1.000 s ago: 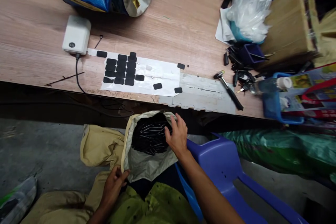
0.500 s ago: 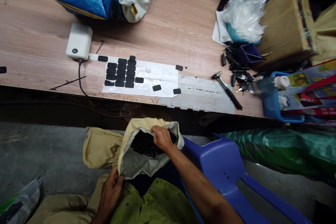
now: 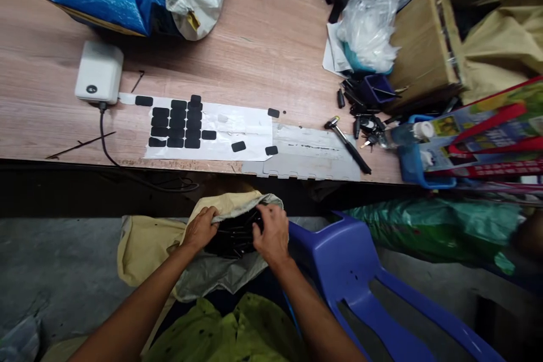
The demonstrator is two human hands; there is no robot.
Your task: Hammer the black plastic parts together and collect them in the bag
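Observation:
A beige cloth bag with a grey lining (image 3: 220, 280) stands in front of me below the table edge, its mouth spread. Inside lies a mass of shiny black pieces (image 3: 235, 242), too dark to tell apart. My left hand (image 3: 201, 231) is closed on the left side of the bag's rim, with the cloth pinched under the fingers. At the right of the mouth, my right hand (image 3: 272, 235) has curled fingers over the black contents. What those fingers hold, if anything, is hidden.
On the table (image 3: 254, 73) lie a white sheet with black stickers (image 3: 216, 150), a hammer (image 3: 348, 146) and a white power bank with a cable (image 3: 99, 70). A blue plastic chair (image 3: 343, 249) stands right of the bag, before a green sack (image 3: 428, 229).
My left hand has moved up from the bag's near left edge to its far left rim. My right hand has shifted to the right side of the mouth. The view has turned slightly right.

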